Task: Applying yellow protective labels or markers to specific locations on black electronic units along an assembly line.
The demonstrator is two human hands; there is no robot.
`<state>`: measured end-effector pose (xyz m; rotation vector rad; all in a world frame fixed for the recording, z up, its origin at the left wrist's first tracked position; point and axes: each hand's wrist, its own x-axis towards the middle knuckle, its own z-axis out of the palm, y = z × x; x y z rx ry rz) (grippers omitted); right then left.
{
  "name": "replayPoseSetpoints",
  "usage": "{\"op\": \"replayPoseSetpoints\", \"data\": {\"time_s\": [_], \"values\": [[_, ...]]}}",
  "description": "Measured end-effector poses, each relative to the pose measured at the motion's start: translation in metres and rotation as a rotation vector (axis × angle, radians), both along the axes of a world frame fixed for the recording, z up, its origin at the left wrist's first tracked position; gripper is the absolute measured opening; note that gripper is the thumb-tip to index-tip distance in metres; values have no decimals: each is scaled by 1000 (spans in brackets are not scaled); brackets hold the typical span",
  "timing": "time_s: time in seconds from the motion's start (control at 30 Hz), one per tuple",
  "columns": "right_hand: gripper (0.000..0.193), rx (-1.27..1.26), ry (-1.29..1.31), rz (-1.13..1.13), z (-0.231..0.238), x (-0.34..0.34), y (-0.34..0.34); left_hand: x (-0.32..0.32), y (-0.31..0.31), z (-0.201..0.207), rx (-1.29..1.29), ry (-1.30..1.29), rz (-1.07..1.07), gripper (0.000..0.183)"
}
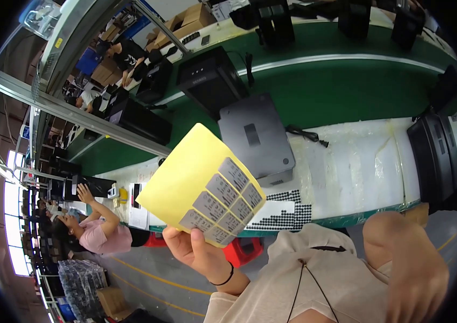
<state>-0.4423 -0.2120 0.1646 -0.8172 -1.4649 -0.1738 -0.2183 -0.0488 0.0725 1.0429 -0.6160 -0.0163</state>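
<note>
A yellow backing sheet (180, 172) with several silver-grey printed labels along its lower right part is held up in front of me. My left hand (201, 255) is closed on its lower edge, thumb on the front side. My right hand (417, 280) hangs low at the right, near my body; its fingers point down and are smeared by motion. Past the sheet, a dark grey box-shaped device (255, 137) lies on the white-covered bench, partly hidden by the sheet. Next to it is a white sheet with rows of black dots (282, 212).
A black cable (309, 135) lies beside the grey device. Another black machine (438, 156) stands at the right end of the bench. Beyond runs a green conveyor (336, 89) carrying a black machine (209, 78). A person in pink (102, 234) works at the left. A red stool (243, 252) stands below the bench.
</note>
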Motion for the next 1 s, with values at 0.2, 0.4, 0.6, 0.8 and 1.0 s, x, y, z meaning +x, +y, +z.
{"op": "replayPoseSetpoints", "data": {"time_s": [0.2, 0.4, 0.6, 0.8, 1.0], "values": [[26, 322, 246, -532, -50, 37, -12, -18, -13, 4, -45, 36, -70, 20], [33, 143, 976, -1488, -81, 62, -9, -40, -22, -12, -37, 163, -278, 23], [16, -24, 1140, -1474, -89, 55, -14, -34, -37, -17, 459, -775, 477, 49], [18, -372, 940, -1559, -84, 43, -18, -28, -40, -5, 828, -1190, 278, 45], [12, -385, 909, -1767, -86, 35, -13, -32, -54, -20, 598, -841, -294, 24]]}}
